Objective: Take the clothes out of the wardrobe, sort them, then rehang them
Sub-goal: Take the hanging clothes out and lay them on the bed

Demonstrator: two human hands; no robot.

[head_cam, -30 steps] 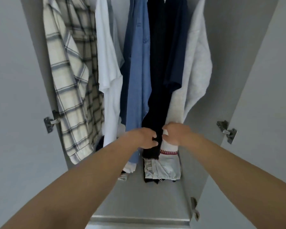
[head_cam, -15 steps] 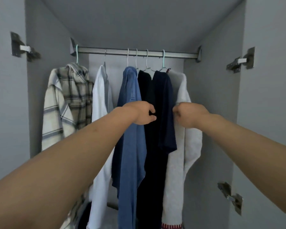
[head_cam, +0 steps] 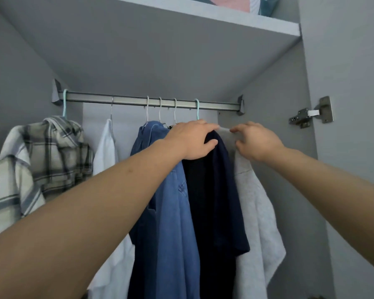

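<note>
Several garments hang from a metal rail (head_cam: 125, 100) inside a grey wardrobe: a plaid shirt (head_cam: 41, 160), a white shirt (head_cam: 105, 152), a blue denim shirt (head_cam: 173, 212), a dark navy garment (head_cam: 218, 190) and a light grey garment (head_cam: 257, 212). My left hand (head_cam: 192, 140) lies over the shoulder of the navy garment, thumb curled under its top edge, just below a mint hanger hook (head_cam: 197, 108). My right hand (head_cam: 254, 141) touches the top of the grey garment with curled fingers; whether it pinches the cloth is unclear.
A shelf (head_cam: 214, 16) runs above the rail, with folded pink and teal items on it. The wardrobe's right side wall (head_cam: 274, 117) stands close to the grey garment. A door hinge (head_cam: 311, 114) sticks out at the right. Bare rail shows between the plaid and white shirts.
Both hands rose from the garments' lower hems up to their shoulders near the rail. The view tilted upward, so the shelf now shows. My left hand opened over the navy garment.
</note>
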